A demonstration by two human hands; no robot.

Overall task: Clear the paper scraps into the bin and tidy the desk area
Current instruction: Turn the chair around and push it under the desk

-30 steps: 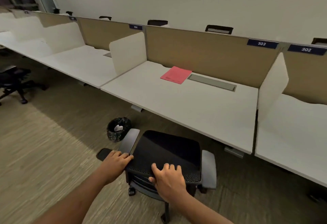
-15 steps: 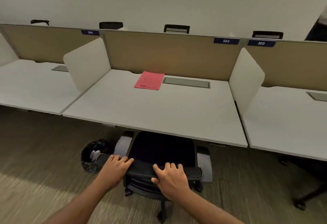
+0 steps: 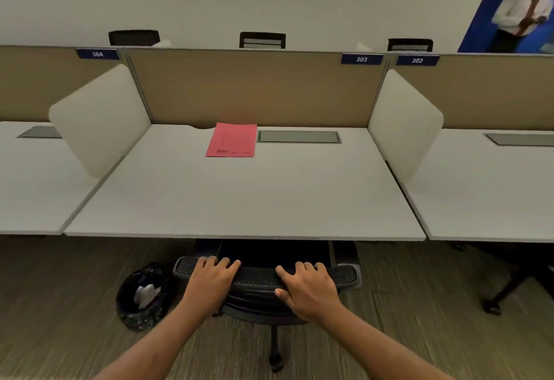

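A black mesh office chair (image 3: 257, 288) stands tucked under the white desk (image 3: 239, 199), only its backrest top and base showing. My left hand (image 3: 209, 282) and my right hand (image 3: 308, 286) both grip the top edge of the backrest. A black bin (image 3: 141, 297) with white paper scraps (image 3: 146, 292) inside sits on the floor just left of the chair. A pink folder (image 3: 232, 140) lies flat at the back of the desk, beside a grey cable hatch (image 3: 298, 136).
White side dividers (image 3: 99, 118) (image 3: 404, 121) bound the desk, with a tan back panel (image 3: 254, 88) behind. Neighbouring desks extend left and right. Another chair's base (image 3: 506, 286) stands under the right desk. A person stands at the far upper right (image 3: 524, 10). Carpeted floor lies below.
The chair has rolled further under the desk, my hands still on its backrest. My view has swung to face the desk squarely, and the bin now sits closer to the chair.
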